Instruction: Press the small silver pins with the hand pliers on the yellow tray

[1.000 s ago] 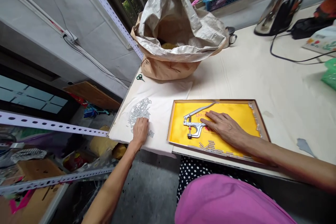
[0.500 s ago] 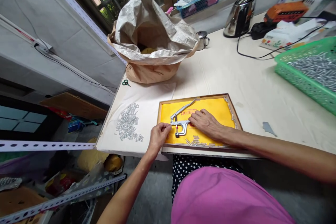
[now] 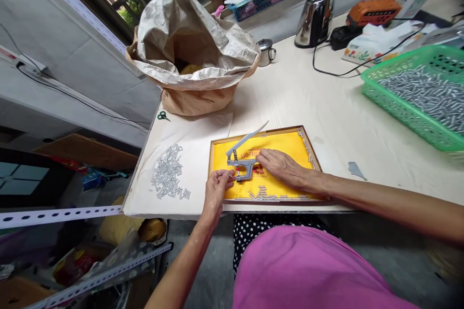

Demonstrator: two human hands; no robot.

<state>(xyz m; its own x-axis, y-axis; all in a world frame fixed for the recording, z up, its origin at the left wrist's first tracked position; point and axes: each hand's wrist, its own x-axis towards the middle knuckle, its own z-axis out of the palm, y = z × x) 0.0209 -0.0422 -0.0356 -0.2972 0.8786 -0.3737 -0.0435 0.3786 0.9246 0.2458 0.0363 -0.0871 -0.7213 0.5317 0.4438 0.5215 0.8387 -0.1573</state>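
Left hand (image 3: 217,184) fingers pinched together at press pliers (image 3: 242,163) head; right hand (image 3: 281,166) flat, spread, on handle.

Pink top (image 3: 308,270), black polka-dot garment (image 3: 253,231)

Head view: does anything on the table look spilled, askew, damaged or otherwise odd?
Nothing looks damaged. Small metal pieces lie loose in a scattered heap on the white sheet near the left edge of the table, with more strewn along the rims of the yellow tray. A grey scrap lies alone right of the tray.
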